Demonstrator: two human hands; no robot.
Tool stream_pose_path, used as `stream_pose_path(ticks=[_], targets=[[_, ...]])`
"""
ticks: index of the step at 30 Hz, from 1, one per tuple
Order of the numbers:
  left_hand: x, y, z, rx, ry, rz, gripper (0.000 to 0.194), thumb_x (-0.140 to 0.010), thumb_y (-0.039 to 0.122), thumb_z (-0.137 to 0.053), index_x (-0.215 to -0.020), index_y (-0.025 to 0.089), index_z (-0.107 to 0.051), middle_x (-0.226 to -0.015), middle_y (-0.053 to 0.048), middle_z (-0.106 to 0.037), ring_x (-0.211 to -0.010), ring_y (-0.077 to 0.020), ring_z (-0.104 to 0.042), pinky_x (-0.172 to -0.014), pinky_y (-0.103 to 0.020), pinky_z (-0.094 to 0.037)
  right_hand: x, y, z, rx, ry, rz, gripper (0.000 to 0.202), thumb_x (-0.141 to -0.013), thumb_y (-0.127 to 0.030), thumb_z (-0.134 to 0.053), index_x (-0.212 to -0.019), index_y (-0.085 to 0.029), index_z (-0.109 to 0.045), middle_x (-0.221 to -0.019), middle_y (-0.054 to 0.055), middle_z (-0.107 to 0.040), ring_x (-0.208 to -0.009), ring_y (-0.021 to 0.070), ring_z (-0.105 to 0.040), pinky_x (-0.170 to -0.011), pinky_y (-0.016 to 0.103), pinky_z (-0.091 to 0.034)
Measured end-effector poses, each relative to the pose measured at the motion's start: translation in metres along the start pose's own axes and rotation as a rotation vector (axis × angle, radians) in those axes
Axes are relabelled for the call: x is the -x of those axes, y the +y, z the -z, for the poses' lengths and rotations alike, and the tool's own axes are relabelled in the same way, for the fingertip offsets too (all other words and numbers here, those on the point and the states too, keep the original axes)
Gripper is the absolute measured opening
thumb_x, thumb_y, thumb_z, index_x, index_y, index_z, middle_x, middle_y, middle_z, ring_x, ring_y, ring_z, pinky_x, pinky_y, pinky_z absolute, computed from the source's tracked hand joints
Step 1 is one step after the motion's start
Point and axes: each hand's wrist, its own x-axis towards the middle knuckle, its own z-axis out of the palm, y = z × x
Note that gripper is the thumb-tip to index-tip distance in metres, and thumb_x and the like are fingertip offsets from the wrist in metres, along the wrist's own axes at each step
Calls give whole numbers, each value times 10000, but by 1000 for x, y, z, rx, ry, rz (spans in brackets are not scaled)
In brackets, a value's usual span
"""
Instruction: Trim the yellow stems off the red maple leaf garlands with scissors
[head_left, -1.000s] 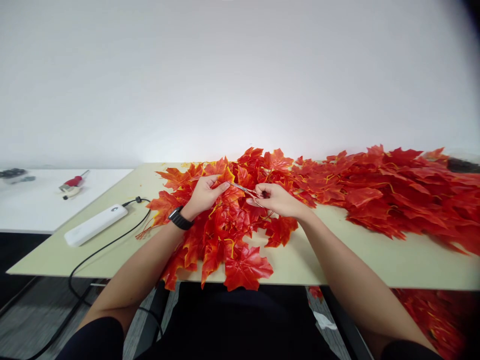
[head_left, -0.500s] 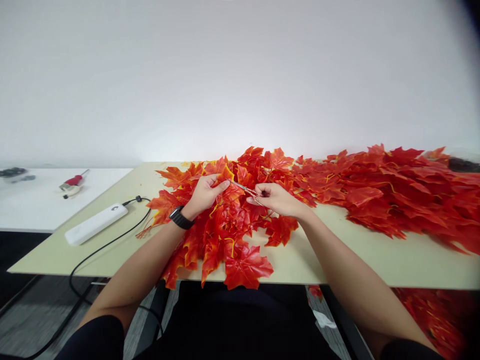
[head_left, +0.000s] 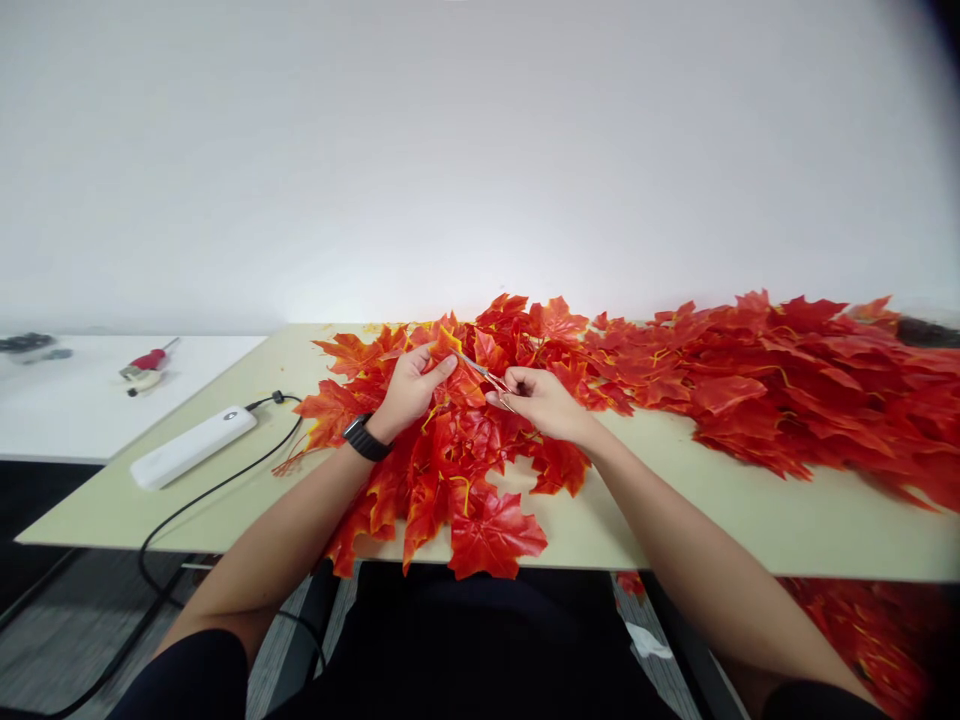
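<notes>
My left hand (head_left: pixel 415 388), with a dark watch (head_left: pixel 365 437) on its wrist, pinches an orange-red artificial maple leaf (head_left: pixel 447 342) between thumb and fingers. In my right hand (head_left: pixel 541 398) is a pair of scissors (head_left: pixel 484 371), its thumb and fingers closed round the handles. The blades point up and left and reach the edge of the held leaf near my left fingertips. Whether they cut into it I cannot tell. Beneath both hands spreads a heap of red and orange maple leaves (head_left: pixel 472 440), some hanging over the table's front edge.
A larger pile of red leaves (head_left: pixel 810 390) covers the right side of the cream table (head_left: pixel 675 510). On the left lies a white power strip (head_left: pixel 193 447) with a black cable (head_left: pixel 217 490). A red-handled tool (head_left: pixel 150 365) rests on a white table (head_left: pixel 67 420). More leaves (head_left: pixel 862 640) lie below.
My right hand and the scissors have shifted slightly left, the blade tips now higher beside the leaf. My left hand has barely moved and keeps its pinch.
</notes>
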Motion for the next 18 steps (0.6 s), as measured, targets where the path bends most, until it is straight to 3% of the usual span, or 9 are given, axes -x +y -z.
stream_pose_path(ticks=[3,9,14,18], targets=[[2,1,-3,18,16,0,439,-771,507,-868,-961,142,-713,-941,-66,-773,-716,-141,-667,-707,-272,-567,-1,4,-6,34,50,30,427,-846,-422,-691,-713,-205,-348,-699,-21,-435,-699,128,-470,-638,261,-364],[4,2,-5,26,28,-16,423,-771,510,-867,-905,145,-700,-836,-31,-742,-665,-116,-630,-687,-249,-545,-1,3,-9,100,76,45,364,-820,-360,-667,-700,-205,-361,-675,-25,-436,-642,111,-392,-606,257,-317],[2,3,-3,33,33,0,411,-742,482,-890,-898,147,-709,-840,-26,-745,-693,-119,-648,-696,-243,-541,1,-2,-2,23,8,-20,451,-849,-455,-712,-733,-211,-351,-725,-3,-480,-782,176,-607,-618,250,-340],[-1,2,2,25,-1,0,395,-733,474,-897,-860,147,-713,-806,-26,-744,-653,-116,-634,-665,-241,-533,2,-5,5,34,-35,-29,536,-846,-529,-746,-734,-210,-330,-711,-13,-472,-712,148,-560,-612,252,-333]])
